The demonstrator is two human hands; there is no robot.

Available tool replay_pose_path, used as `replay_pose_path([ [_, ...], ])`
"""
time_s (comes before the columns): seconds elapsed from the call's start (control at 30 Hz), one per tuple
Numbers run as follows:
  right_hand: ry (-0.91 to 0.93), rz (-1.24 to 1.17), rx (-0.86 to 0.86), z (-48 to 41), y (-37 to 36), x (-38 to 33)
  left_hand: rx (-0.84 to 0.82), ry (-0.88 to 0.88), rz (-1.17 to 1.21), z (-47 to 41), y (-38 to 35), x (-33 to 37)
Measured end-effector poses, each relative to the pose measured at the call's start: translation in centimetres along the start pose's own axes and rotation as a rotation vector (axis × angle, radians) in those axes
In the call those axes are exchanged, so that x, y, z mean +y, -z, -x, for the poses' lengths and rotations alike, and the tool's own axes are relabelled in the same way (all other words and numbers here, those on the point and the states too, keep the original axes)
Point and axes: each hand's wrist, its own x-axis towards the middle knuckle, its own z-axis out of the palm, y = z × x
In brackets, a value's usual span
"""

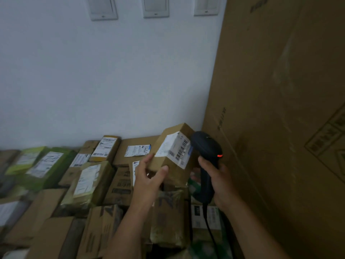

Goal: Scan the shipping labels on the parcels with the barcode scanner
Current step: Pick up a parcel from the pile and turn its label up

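- Parcels [89, 186] in brown cardboard and green wrap, most bearing white labels, fill the lower left and lower middle of the frame in a tight heap; what carries them is hidden.
- A plain pale wall [112, 81] takes up the upper left and middle, with three white wall plates [155, 7] along the top edge.
- A tall cardboard carton [280, 109] stands along the whole right side, its face close beside the right hand [222, 184].
- A small brown parcel [177, 176] is held tilted above the heap, right of the lower middle, with its shipping label [175, 150] and barcodes turned up toward the camera.
- The left hand [147, 176] grips this parcel's lower left corner, thumb on the near face and fingers curled round the far edge.
- The right hand's fingers wrap round the handle of a black barcode scanner [205, 144]; its head sits just beside the label's right edge, an orange light [220, 155] glows, and its cable [211, 232] hangs toward the bottom edge.
- Open room lies above the heap, between the wall and the carton; the gap between scanner and carton is narrow.
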Motion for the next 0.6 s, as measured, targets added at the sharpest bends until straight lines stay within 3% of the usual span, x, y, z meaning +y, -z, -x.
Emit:
replay_pose_path([
  [0.37,0.079,0.495,-0.183,4.0,-0.8,0.0,0.206,0.08,-0.078,-0.3,5.1,0.3],
  [0.6,0.049,0.622,-0.267,4.7,0.2,-0.1,0.225,0.109,-0.087,-0.7,9.9,-1.3],
])
